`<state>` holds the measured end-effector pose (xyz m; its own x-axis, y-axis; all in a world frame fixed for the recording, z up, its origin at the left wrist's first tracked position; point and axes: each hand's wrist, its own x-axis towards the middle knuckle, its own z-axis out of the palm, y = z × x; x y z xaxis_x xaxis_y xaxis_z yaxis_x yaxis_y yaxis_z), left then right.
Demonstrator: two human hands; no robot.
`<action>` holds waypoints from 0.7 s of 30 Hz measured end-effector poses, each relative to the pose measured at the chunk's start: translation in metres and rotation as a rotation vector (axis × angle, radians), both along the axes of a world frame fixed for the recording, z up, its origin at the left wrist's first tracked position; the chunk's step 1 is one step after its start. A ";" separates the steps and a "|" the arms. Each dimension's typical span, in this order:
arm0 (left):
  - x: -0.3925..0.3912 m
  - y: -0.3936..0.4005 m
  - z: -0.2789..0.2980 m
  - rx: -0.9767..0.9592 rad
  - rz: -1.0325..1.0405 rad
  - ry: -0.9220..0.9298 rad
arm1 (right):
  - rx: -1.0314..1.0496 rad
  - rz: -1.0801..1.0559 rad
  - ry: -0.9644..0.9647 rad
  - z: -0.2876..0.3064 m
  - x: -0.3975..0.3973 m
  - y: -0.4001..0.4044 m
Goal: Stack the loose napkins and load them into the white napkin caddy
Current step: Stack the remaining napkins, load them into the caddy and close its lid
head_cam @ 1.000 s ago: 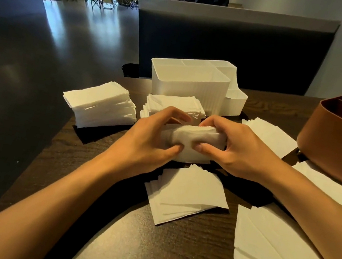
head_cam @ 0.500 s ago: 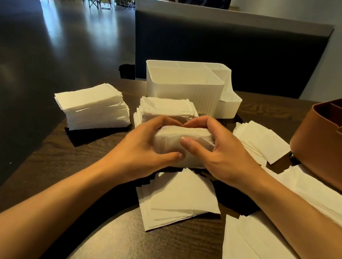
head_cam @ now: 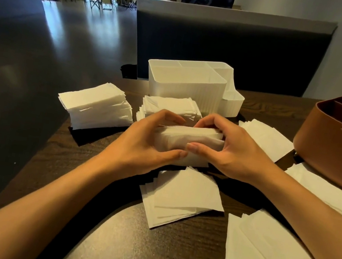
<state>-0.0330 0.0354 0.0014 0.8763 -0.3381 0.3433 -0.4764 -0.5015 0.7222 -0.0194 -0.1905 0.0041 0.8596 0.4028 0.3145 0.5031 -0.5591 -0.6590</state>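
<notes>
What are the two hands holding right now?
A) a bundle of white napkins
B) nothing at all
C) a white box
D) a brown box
A: the left hand and right hand both curl round a bundle of white napkins, just above the table.

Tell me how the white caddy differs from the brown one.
The white ribbed plastic caddy stands mid-table behind the napkin stacks; the brown smooth-walled caddy sits at the right edge, partly out of frame. The white one has a low side pocket; none shows on the brown one. Both are divided into compartments that look empty.
</notes>
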 end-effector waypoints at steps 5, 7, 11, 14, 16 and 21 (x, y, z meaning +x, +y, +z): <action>-0.001 0.003 0.002 0.050 -0.070 -0.050 | -0.184 0.056 -0.115 0.006 0.003 -0.010; 0.000 0.005 0.002 0.056 -0.053 -0.055 | -0.257 0.054 -0.131 0.010 0.006 -0.018; 0.002 0.002 0.001 -0.052 -0.023 0.029 | -0.295 0.039 -0.016 0.012 0.008 -0.030; -0.001 0.000 0.000 -0.054 -0.060 0.042 | -0.329 0.020 0.064 0.008 0.009 -0.031; -0.002 -0.002 -0.001 -0.074 -0.068 0.055 | -0.307 0.026 0.099 0.004 0.008 -0.025; 0.001 -0.003 -0.001 -0.083 -0.073 0.034 | -0.244 0.053 0.075 0.001 0.007 -0.013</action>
<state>-0.0320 0.0320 0.0001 0.8620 -0.3730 0.3432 -0.4840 -0.4047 0.7759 -0.0121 -0.2035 0.0053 0.8524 0.5043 0.1384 0.4908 -0.6802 -0.5444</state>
